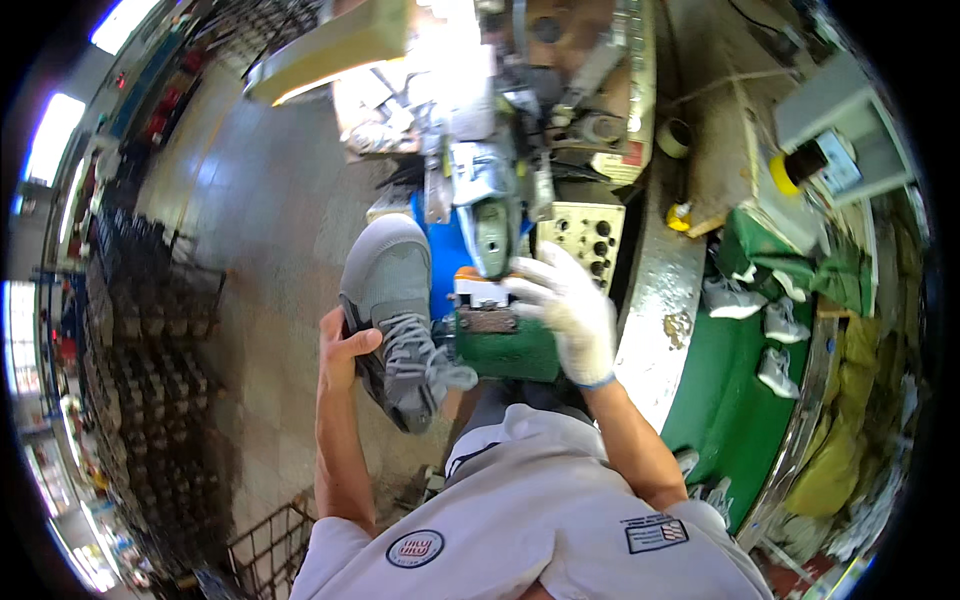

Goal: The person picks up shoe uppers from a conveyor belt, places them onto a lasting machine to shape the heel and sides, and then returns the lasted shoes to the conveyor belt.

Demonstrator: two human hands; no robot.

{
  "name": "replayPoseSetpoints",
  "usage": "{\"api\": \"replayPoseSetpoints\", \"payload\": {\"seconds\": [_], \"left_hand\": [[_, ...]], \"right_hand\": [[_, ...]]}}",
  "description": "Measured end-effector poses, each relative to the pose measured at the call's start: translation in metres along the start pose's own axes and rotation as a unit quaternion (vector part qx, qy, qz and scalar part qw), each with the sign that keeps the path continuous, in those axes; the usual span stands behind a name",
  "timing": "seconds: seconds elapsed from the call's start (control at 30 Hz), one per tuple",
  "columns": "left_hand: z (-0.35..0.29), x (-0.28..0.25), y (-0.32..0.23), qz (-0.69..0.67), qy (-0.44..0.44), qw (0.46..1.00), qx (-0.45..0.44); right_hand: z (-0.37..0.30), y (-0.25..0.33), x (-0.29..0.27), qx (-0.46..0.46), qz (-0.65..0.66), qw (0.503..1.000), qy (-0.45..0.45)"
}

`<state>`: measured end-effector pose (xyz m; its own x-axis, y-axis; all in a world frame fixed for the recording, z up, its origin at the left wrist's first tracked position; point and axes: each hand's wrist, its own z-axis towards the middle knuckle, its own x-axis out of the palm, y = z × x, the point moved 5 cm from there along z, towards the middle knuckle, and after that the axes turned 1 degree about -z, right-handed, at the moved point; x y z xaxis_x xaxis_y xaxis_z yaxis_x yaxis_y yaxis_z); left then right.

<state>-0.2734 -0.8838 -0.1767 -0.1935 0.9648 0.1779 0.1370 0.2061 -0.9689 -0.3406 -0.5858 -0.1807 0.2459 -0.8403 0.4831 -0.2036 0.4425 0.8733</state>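
My bare left hand [343, 348] grips a grey lace-up sneaker [388, 275] by its side, the thumb near the laces. The shoe is held toe-away, left of a machine, and its pale toe looks lighter than the rest. On my right hand [572, 318] is a white glove. Its fingers are stretched out and apart beside the machine's metal nose [492, 235], next to an orange-and-white piece [482, 286] above a green block [508, 348]. Whether the fingertips touch the machine cannot be made out.
A cream control panel with black knobs [600, 240] stands right of the machine. Further right, a green conveyor belt [720, 385] carries several grey shoes [778, 372]. A yellowish lamp shade [335, 50] hangs at upper left. Dark racks [150, 390] stand on the left floor.
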Motion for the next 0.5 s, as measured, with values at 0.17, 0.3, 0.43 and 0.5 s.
{"api": "replayPoseSetpoints", "payload": {"seconds": [0.17, 0.3, 0.43, 0.5], "left_hand": [[0.02, 0.139, 0.04, 0.005, 0.196, 0.972, -0.134], [0.031, 0.183, 0.001, 0.307, -0.086, 0.936, 0.15], [0.075, 0.146, 0.018, 0.368, -0.174, 0.897, 0.171], [0.106, 0.154, 0.048, 0.412, -0.162, 0.89, 0.113]], "right_hand": [[0.019, 0.019, -0.024, -0.025, 0.131, 0.989, -0.07], [-0.038, 0.019, -0.196, -0.01, 0.164, 0.956, -0.243], [-0.17, 0.019, -0.38, 0.075, -0.073, 0.908, -0.406], [-0.243, 0.014, -0.467, 0.145, -0.156, 0.861, -0.461]]}}
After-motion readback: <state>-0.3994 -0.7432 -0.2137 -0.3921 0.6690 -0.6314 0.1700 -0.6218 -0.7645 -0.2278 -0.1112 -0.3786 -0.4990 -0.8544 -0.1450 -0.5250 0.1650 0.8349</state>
